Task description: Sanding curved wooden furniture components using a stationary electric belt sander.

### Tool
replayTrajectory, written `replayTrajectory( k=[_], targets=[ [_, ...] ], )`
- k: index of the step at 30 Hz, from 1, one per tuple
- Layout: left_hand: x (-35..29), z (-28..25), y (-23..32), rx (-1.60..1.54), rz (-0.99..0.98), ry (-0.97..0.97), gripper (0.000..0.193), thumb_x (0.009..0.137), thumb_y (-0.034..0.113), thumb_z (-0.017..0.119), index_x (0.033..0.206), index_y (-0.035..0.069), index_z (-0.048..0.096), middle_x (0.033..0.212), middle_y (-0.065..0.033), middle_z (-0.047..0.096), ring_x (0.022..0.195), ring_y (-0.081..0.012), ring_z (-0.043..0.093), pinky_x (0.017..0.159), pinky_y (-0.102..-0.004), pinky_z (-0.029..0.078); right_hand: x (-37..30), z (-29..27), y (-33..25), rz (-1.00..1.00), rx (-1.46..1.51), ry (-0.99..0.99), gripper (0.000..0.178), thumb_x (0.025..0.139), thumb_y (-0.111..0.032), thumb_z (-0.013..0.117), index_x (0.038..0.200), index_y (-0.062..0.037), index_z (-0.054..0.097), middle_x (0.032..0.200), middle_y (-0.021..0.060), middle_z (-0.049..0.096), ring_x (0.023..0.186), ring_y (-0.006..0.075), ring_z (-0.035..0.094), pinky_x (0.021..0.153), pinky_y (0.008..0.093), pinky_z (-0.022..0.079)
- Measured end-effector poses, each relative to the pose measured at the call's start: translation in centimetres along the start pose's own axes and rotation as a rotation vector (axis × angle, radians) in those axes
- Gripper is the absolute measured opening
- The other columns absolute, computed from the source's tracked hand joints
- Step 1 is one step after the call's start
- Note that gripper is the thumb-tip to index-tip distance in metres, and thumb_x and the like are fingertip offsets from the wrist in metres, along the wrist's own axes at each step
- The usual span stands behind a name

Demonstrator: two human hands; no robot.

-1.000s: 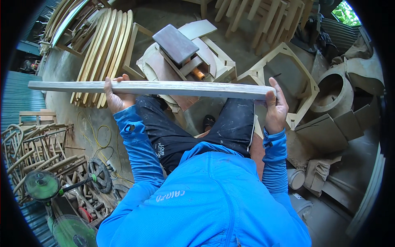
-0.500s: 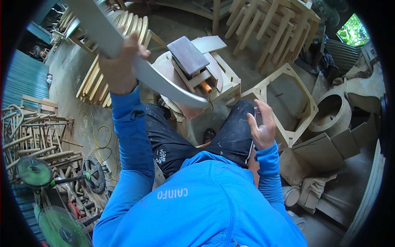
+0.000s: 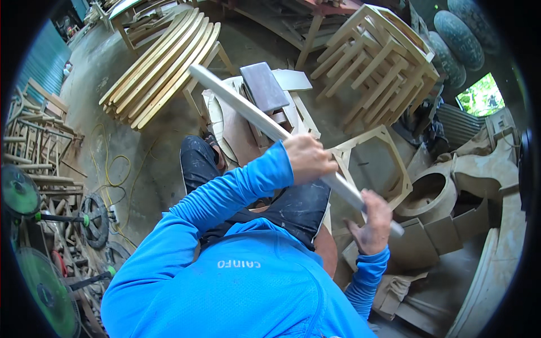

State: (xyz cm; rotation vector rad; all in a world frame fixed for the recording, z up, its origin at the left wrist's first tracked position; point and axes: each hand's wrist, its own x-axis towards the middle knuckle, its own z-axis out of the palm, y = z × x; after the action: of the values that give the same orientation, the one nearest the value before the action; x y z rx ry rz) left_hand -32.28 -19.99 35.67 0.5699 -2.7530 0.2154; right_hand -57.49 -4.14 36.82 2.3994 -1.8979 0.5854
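A long, pale wooden slat (image 3: 239, 104) slants across the view from upper left to lower right, in front of my knees. My left hand (image 3: 309, 160) is closed around it past its middle. Close to its lower right end, my right hand (image 3: 372, 223) has its fingers over the slat and the thumb on the near side; the palm's contact is hidden. Beyond the slat, a grey rectangular block (image 3: 264, 86) rests on a low wooden work stand (image 3: 234, 127) between my legs and the stacks. The slat covers part of that stand.
Curved wooden strips (image 3: 163, 67) lie stacked at the far left, and wooden frames (image 3: 383, 62) at the far right. A polygonal wooden frame (image 3: 408, 180) lies nearer, beside a round hollow form (image 3: 428, 194). A yellow cord (image 3: 107, 163) and green fans (image 3: 48, 293) are at left.
The slat, earlier raised at upper left in my left hand, has come down and right across my lap. My right hand, earlier empty with spread fingers, now meets its lower end.
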Motion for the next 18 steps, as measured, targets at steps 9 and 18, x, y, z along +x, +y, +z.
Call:
replayTrajectory(
  k=[9, 18],
  targets=[
    [0.4, 2.8, -0.4, -0.190, 0.096, 0.155, 0.038, 0.072, 0.051, 0.081, 0.088, 0.019, 0.068, 0.078, 0.0011, 0.065, 0.092, -0.0206, 0.068, 0.108, -0.0490, 0.044, -7.8, 6.8, 3.0, 0.228, 0.457, -0.059, 0.041, 0.083, -0.020, 0.083, 0.118, -0.0076, 0.067, 0.095, 0.0196, 0.073, 0.087, 0.0408, 0.072, 0.073, 0.0425, 0.057],
    [-1.4, 7.2, -8.0, -0.094, -0.729, 0.143, 0.072, 0.099, 0.068, 0.043, 0.145, 0.014, 0.054, 0.155, -0.0209, 0.043, 0.151, -0.0392, 0.028, 0.121, -0.0658, 0.014, -10.4, 10.0, 1.7, 0.423, 0.538, -0.015, 0.044, 0.083, -0.018, 0.083, 0.122, -0.0072, 0.066, 0.102, 0.0199, 0.073, 0.095, 0.0411, 0.072, 0.080, 0.0437, 0.057]
  ],
)
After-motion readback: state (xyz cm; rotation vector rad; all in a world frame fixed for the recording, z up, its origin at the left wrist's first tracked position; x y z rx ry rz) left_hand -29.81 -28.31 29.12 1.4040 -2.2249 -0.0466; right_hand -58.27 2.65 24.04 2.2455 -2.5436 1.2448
